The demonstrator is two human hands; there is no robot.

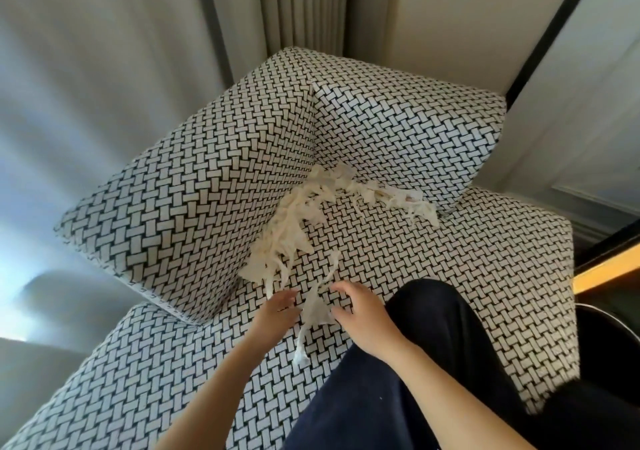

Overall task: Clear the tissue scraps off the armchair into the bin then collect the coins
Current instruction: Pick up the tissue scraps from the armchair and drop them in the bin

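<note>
Tissue scraps point(294, 228) on the armchair point(450, 259), head view (the only view). The torn white strips lie heaped in the seat corner, along the foot of the armrest and backrest. One long strand trails forward between the two hands. The left hand point(277, 311) reaches in with its fingers nearly straight, tips at the strand, holding nothing. The right hand point(363, 318) has its fingers loosely curved just beside the same strand; whether they pinch it cannot be told. The scraps are probably very light, limp and easily torn, so gathering the heap from beneath would likely serve better than pulling single strips. No coins show.
</note>
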